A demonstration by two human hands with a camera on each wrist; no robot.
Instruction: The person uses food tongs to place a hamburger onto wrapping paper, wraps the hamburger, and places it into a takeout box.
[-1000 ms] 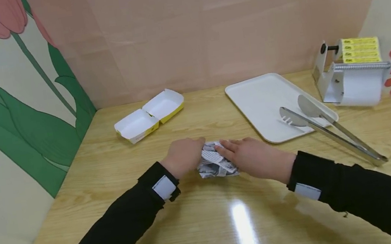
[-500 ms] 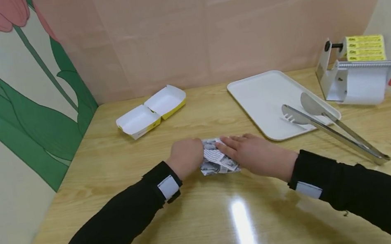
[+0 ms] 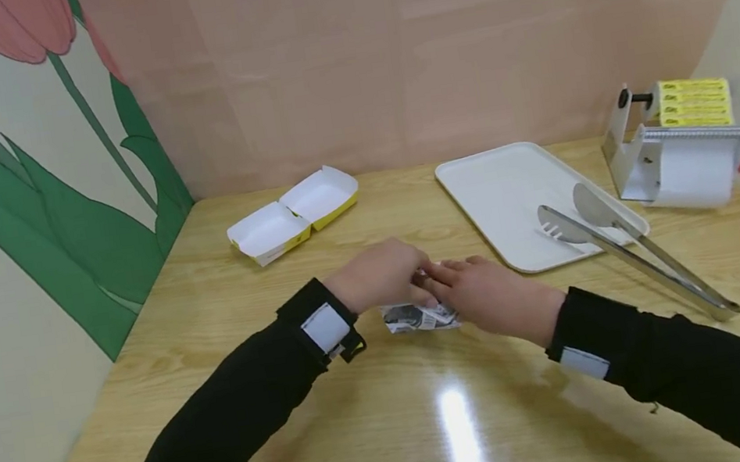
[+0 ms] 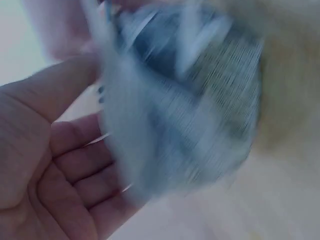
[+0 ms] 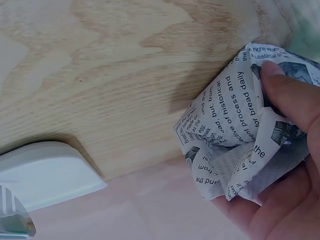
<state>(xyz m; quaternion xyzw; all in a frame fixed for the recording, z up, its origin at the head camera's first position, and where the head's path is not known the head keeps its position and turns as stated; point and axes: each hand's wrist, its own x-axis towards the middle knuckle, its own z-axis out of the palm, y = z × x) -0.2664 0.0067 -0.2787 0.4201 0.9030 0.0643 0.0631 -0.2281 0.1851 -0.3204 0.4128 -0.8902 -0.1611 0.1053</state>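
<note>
A packet (image 3: 418, 317) wrapped in newsprint paper lies on the table between both hands, its top mostly covered in the head view. My left hand (image 3: 383, 275) reaches across it and meets the right fingertips. In the left wrist view, blurred, the left thumb and fingers hold an upright paper fold (image 4: 120, 115). My right hand (image 3: 493, 296) grips the packet's right side. The right wrist view shows its thumb (image 5: 287, 92) pressing on the printed paper (image 5: 235, 110), fingers curled beneath the loose crumpled end. What the paper wraps is hidden.
An open white and yellow carton (image 3: 271, 231) stands back left. Back right, a white tray (image 3: 492, 190) bears metal tongs (image 3: 659, 269), whose handles reach over its edge onto the table. Beyond it stands a dispenser (image 3: 693, 154) with a yellow label roll.
My left hand has moved right from the packet's left side, over its top, to the right fingertips. The right hand stays nearly in place. The view has shifted slightly.
</note>
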